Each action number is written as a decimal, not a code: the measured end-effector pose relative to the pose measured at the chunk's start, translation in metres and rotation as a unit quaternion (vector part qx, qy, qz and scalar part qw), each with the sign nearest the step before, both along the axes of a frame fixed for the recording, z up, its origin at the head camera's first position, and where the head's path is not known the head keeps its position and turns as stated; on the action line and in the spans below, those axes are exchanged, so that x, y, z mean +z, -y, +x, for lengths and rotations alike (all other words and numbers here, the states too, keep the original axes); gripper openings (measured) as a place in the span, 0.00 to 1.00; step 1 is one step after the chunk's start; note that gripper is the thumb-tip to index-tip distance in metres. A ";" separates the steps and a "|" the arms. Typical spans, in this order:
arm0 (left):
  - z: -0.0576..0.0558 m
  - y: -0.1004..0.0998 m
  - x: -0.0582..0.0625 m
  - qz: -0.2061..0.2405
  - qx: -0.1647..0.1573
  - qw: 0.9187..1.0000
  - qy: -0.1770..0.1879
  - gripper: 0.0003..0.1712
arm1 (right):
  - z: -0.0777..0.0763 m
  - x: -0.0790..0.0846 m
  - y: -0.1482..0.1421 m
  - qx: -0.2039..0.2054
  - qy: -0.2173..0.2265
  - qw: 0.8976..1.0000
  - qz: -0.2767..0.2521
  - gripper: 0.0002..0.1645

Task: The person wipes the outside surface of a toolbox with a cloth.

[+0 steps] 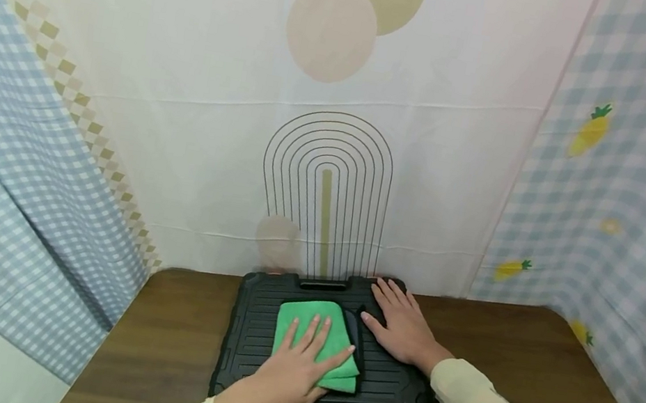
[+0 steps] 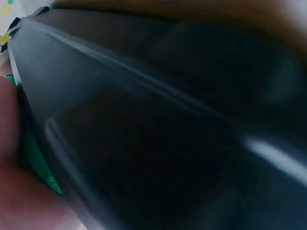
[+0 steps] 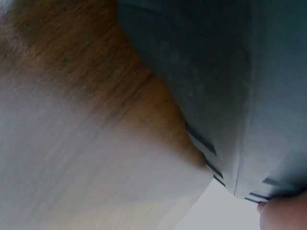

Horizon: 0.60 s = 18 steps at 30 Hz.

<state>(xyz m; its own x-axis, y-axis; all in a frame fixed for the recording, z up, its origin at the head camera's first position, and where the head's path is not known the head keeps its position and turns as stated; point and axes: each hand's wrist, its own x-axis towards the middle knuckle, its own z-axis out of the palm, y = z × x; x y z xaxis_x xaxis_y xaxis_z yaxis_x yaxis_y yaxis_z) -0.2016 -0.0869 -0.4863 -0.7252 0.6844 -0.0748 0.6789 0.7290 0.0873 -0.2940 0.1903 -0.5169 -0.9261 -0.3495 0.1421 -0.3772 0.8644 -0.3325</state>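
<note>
A black ribbed hard case (image 1: 389, 385) lies flat on the wooden table, its handle at the far edge. On its lid is a folded green cloth (image 1: 306, 310). My left hand (image 1: 296, 373) lies over the cloth with fingers spread, pressing it on the lid. My right hand (image 1: 404, 327) rests flat on the right part of the lid, fingers pointing to the far edge. In the left wrist view the case side (image 2: 144, 143) fills most of the picture, blurred. The right wrist view shows the case edge (image 3: 216, 96) beside the table, with a fingertip (image 3: 285, 213) at the corner.
The wooden table (image 1: 176, 326) extends left and right of the case. Behind it hangs a pale printed cloth (image 1: 190, 159). Blue checked curtains hang at the left (image 1: 21, 147) and at the right, where the curtain (image 1: 629, 229) has a pineapple print.
</note>
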 end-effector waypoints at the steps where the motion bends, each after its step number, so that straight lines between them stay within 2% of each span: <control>1: -0.001 -0.004 0.002 -0.002 -0.004 1.000 -0.004 0.46 | 0.000 0.000 0.000 0.000 -0.002 1.000 0.001 0.47; 4: -0.003 -0.009 0.004 -0.009 -0.010 1.000 -0.005 0.46 | 0.000 0.001 -0.001 -0.001 -0.003 1.000 0.002 0.47; 10: -0.009 -0.004 0.003 -0.010 -0.025 1.000 0.013 0.45 | 0.001 0.001 -0.001 0.003 0.003 1.000 -0.003 0.46; 14: -0.022 0.001 0.011 -0.030 -0.047 0.998 0.026 0.46 | 0.001 0.003 -0.002 0.005 0.001 1.000 -0.014 0.44; 18: -0.037 0.010 0.021 -0.034 -0.071 0.995 0.063 0.47 | 0.002 0.004 -0.002 0.008 0.003 1.000 -0.024 0.41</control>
<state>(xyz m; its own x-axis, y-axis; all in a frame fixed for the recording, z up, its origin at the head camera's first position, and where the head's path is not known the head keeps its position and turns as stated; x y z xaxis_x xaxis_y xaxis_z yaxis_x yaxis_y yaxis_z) -0.2388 -0.0972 -0.4653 -0.6035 0.7696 -0.2086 0.7621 0.6337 0.1330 -0.2920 0.1924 -0.5126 -0.9215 -0.3564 0.1545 -0.3885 0.8411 -0.3763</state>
